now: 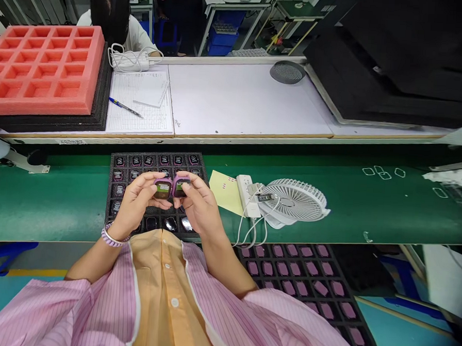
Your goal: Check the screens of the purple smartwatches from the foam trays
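My left hand (139, 196) pinches a purple-cased smartwatch (162, 188) whose screen is lit with green and white. A second purple smartwatch (179, 187) is held in my right hand (200, 205), the thumb lying over part of its screen. The two watches are side by side, close together, faces toward me. Beneath both hands lies a black foam tray (109, 197) with rows of pockets holding watch units; my hands hide its middle. Several pockets near the front hold shiny dark pieces.
Right of the tray are a yellow note (224, 190), a power strip (248, 194) with cables and a white fan (291, 201). Another foam tray (317, 296) with purple pieces sits lower right. Red foam (46, 70) stands on the shelf. A person (115, 17) sits beyond.
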